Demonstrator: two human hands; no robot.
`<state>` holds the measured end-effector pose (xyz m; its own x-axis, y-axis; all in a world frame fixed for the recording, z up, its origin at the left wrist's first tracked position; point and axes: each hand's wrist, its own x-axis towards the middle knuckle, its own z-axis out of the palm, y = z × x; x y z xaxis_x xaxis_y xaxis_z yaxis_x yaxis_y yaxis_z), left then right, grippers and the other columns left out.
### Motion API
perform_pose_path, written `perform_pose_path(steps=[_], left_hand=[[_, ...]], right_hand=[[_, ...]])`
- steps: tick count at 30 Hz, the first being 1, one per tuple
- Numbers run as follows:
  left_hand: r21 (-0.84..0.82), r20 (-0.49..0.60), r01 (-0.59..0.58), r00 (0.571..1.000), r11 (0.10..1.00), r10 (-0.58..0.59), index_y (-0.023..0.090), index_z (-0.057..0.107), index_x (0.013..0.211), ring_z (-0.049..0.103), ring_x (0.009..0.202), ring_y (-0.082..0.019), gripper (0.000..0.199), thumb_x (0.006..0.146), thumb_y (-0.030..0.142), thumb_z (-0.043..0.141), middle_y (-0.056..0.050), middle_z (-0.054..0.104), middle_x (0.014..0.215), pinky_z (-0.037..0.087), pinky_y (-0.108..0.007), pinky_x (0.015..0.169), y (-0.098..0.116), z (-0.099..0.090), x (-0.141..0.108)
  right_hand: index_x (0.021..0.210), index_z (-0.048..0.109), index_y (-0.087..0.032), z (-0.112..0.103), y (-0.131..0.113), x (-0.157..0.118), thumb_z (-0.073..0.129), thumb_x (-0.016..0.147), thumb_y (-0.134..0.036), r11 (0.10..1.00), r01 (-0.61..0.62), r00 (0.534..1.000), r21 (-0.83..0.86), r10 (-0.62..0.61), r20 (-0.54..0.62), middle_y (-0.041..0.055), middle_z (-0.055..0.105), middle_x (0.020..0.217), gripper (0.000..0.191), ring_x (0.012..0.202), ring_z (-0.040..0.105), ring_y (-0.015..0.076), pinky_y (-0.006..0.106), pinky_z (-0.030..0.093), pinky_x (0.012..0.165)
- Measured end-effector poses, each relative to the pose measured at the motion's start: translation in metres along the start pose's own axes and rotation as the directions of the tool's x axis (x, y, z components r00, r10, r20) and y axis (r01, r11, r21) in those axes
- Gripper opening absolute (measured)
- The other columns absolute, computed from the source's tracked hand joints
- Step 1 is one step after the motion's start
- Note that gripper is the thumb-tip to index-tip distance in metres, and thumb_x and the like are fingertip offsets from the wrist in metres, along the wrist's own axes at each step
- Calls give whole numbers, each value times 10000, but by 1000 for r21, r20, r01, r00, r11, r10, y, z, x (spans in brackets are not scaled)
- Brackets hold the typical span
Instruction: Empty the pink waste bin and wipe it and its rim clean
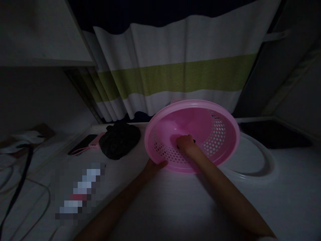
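A pink plastic basket [192, 104] with perforated sides is tipped so that its open mouth faces me. My left hand [155, 166] grips its lower left rim, the fingers partly hidden behind it. Inside the basket is my right hand [185, 144], its fingers curled closed round something small and dark. Only bits of that dark thing show beside the fingers, too little to make out.
Left of the basket lies a black plastic bag [119, 140], beside a pink strapped item [94, 144] and a dark flat object. A round whitish lid or ring [267, 164] and a black mat [276, 134] are at right. Behind hangs a striped curtain [163, 78]; cables run at far left.
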<state>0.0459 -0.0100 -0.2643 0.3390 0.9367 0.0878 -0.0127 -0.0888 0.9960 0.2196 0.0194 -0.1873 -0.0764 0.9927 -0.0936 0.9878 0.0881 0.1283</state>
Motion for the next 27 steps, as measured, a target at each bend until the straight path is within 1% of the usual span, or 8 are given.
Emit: perform_pose_path(steps=[4,8,11,14,18,21,23,27], left_hand=[[33,34,-9,999,999,8,127,492,1182,466,1188,-335,689,616,445,721,-178,528,1265,353,-500,1009,0,0,-2],[40,63,-78,995,996,75,140,478,1222,440,1213,-329,672,657,437,688,-162,495,1306,333,-505,1020,-4,-2,-2],[46,93,-124,989,991,119,156,493,1220,430,1225,-315,610,692,409,665,-142,504,1304,311,-496,1037,-6,-3,-2],[45,112,-155,982,987,149,152,503,1214,444,1214,-308,582,706,393,653,-140,523,1284,304,-494,1039,-6,-3,-1],[56,119,-203,974,978,195,138,489,1221,459,1203,-302,581,711,365,648,-148,523,1283,307,-499,1034,-5,-2,-1],[62,118,-192,976,979,184,131,517,1182,477,1184,-306,543,705,356,649,-148,563,1236,312,-505,1029,-4,-2,-1],[55,112,-169,980,984,163,135,543,1145,472,1189,-310,522,686,353,664,-142,589,1201,313,-497,1032,-4,-1,-1],[46,103,-133,987,990,127,143,551,1131,464,1196,-312,527,660,339,685,-135,600,1184,311,-488,1038,-3,-1,-2]], right_hand=[[933,685,-83,9,5,-4,436,809,-67,998,-18,999,-53,15,-50,213,670,947,278,881,646,282,414,471,734],[852,692,-52,14,16,-11,463,758,-17,991,-47,994,-125,35,-101,237,673,875,251,863,641,313,464,454,742],[812,691,-45,14,30,-14,475,720,7,982,-74,987,-177,47,-154,248,669,874,241,918,616,347,553,399,821],[810,695,-88,12,44,-13,476,701,15,972,-94,977,-214,49,-207,202,681,902,265,1021,570,355,615,298,928],[823,701,-157,9,58,-6,463,685,30,969,-110,960,-221,46,-276,114,692,940,333,1187,461,290,523,84,1080],[856,696,-156,9,66,2,430,694,41,975,-125,944,-183,60,-326,106,682,969,368,1244,400,240,456,60,1100],[937,677,-143,10,72,8,365,744,26,989,-127,908,-72,86,-410,112,667,1008,404,1267,369,206,459,123,1092],[1173,539,-37,7,80,19,152,846,-25,944,-8,755,328,221,-618,168,585,1151,507,1301,304,170,473,280,1024]])
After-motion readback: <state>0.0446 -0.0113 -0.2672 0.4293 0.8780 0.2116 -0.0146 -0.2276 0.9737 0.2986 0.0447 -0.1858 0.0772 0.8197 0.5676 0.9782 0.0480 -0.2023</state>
